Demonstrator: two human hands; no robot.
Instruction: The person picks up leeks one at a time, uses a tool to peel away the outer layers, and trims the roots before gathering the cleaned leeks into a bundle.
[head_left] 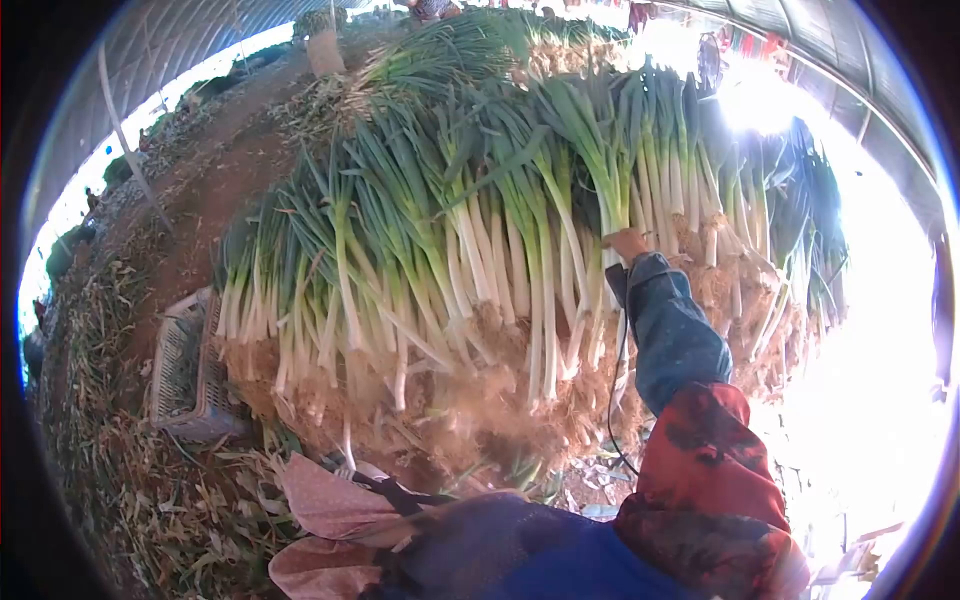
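Observation:
A long pile of leeks (470,230), with green tops, white stalks and soil-covered roots, spreads across the middle of the view. Reaching into its right part, my right hand (627,243) has its fingers wrapped round the stalk of a leek (612,190), whose leaves point away from me. The fingertips are partly hidden among the stalks. On that wrist sits a dark device (617,285) with a black cable running down along the sleeve. My left hand is out of view.
A grey plastic crate (180,370) stands on the ground to the left of the pile. Dry leaf litter (160,510) covers the lower left. A sack (324,52) and more leeks (440,50) lie farther back. Bright glare washes out the right side.

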